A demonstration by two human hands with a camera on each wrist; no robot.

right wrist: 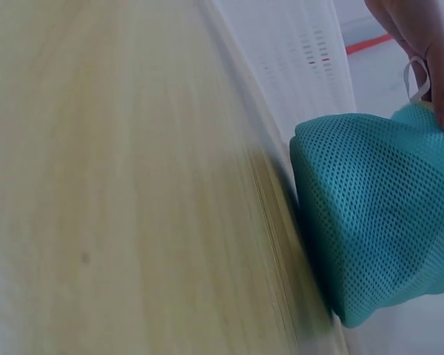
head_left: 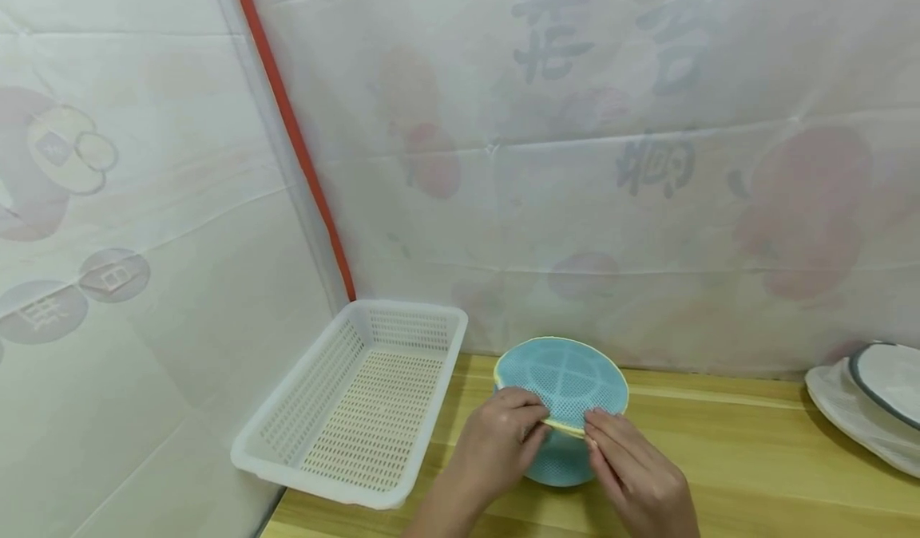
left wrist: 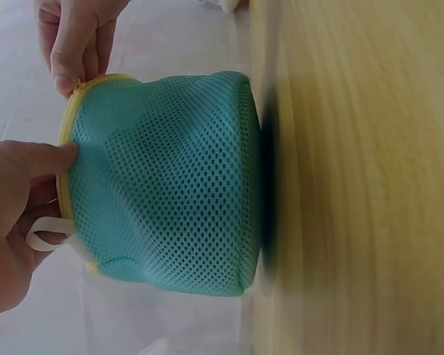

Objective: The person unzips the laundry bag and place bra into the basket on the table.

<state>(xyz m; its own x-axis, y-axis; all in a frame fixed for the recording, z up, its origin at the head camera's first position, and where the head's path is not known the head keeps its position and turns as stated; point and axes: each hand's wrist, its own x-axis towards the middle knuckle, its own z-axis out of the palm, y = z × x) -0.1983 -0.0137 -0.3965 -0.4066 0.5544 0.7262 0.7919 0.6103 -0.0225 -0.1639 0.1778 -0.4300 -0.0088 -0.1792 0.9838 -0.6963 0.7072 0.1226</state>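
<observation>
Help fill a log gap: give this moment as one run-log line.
left hand: pinches yellow trim | right hand: pinches same trim | blue-green mesh bag: on wooden table | white basket: left of bag

Here at the middle of the bench (head_left: 719, 450) stands the bag (head_left: 561, 466), the left hand (head_left: 499, 434) at the near left of its rim, the right hand (head_left: 640, 470) at the near right, and the back sheet (head_left: 467, 227) hanging behind it all! Over to the left, apart from the bag, sits the basket (head_left: 424, 458), beside the side sheet (head_left: 172, 362), with the strip (head_left: 291, 131) running down the corner behind it. And far right, the bowl (head_left: 891, 378) rests on the plate (head_left: 851, 418), near the back sheet!
</observation>
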